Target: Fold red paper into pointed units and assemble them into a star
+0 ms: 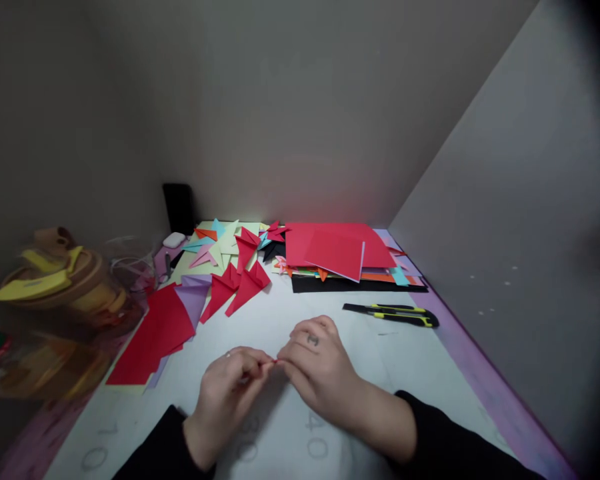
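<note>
My left hand point(233, 387) and my right hand point(320, 367) meet over the white sheet, fingertips nearly touching. Between them a tiny bit of red paper point(275, 361) shows, pinched from both sides; most of it is hidden by the fingers. Beyond my hands lie folded red paper pieces point(249, 287), pointed in shape. To the left, red paper strips point(155, 330) overlap a lilac sheet point(196, 297). A utility knife point(395, 314) with black and yellow handle rests to the right of my right hand.
A stack of coloured paper point(330, 248) stands at the back, with black sheets point(360, 285) beneath. Folded pieces in several colours point(220, 240) pile at back left. A black phone point(179, 208) leans on the wall point(280, 100). A blurred brown container point(65, 287) is at left.
</note>
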### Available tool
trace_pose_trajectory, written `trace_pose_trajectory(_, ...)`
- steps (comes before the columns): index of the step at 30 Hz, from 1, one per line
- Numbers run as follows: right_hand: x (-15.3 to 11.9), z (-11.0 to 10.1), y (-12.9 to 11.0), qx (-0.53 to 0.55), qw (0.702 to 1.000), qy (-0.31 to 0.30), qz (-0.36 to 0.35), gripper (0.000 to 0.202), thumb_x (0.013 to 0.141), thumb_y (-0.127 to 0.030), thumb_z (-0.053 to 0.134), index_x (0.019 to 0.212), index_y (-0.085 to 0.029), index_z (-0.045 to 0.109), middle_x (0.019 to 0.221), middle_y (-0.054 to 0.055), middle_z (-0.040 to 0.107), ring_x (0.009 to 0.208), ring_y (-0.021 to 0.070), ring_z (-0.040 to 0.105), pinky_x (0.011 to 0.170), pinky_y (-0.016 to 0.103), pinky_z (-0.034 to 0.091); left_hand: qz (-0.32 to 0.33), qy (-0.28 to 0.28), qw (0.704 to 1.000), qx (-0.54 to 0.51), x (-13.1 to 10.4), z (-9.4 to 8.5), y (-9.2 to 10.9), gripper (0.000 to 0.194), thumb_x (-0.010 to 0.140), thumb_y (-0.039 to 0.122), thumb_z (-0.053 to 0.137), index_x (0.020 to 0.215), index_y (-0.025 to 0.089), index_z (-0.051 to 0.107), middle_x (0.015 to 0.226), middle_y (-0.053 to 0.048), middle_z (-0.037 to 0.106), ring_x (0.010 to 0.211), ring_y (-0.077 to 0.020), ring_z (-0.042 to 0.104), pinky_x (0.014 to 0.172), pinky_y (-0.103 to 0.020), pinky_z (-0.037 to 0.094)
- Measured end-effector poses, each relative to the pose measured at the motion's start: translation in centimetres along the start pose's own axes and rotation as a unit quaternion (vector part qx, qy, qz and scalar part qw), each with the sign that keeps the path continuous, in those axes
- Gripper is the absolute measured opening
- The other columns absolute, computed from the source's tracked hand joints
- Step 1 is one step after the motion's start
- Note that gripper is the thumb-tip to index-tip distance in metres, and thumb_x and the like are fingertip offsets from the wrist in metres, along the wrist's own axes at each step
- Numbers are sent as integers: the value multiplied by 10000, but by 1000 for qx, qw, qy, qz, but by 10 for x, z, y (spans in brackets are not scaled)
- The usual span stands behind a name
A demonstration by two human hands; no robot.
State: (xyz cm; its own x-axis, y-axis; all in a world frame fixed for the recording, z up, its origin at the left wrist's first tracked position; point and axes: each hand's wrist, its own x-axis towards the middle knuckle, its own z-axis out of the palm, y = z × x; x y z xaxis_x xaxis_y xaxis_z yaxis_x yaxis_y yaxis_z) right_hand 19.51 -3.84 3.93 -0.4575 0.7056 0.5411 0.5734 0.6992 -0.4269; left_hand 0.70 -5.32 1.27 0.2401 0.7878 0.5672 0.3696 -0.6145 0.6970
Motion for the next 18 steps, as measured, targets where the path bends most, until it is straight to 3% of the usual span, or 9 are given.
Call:
trace_pose_trajectory(7, 8, -22, 16, 44, 995, 12, 85, 161, 851, -154, 577, 709, -194, 642, 668, -8, 646, 765, 166, 563, 766, 355, 297, -21, 0, 998, 62, 8, -8, -6, 214, 837, 74, 571, 740, 215, 442, 767, 18, 688, 680, -92, 662, 632, -169, 503)
trace_pose_trajectory(12, 13, -36, 27, 55, 993, -4, 107, 168, 836, -159, 590, 686, -201, 653, 665, -7, 651, 752, 165, 578, 765, 347, 321, -32, -4, 997, 76, 10, -14, -12, 209, 841, 89, 547, 708, 212, 443, 730, 42, 670, 639, -75, 634, 618, -157, 477)
trace_pose_trajectory(14, 13, -41, 33, 59, 991, 6, 123, 187, 844, -166, 571, 674, -200, 642, 663, 0, 647, 731, 168, 573, 753, 346, 339, -65, 8, 996, 65, 12, -18, -16, 204, 837, 116, 555, 692, 209, 447, 732, 33, 668, 655, -86, 636, 626, -170, 479)
trace_pose_trajectory(18, 13, -44, 40, 99, 977, 57, 178, 212, 840, -198, 559, 634, -198, 611, 650, 15, 631, 700, 175, 563, 714, 329, 389, -209, 39, 977, -28, 17, -15, -16, 148, 814, 217, 601, 719, 205, 489, 712, 7, 651, 658, -124, 633, 614, -207, 494)
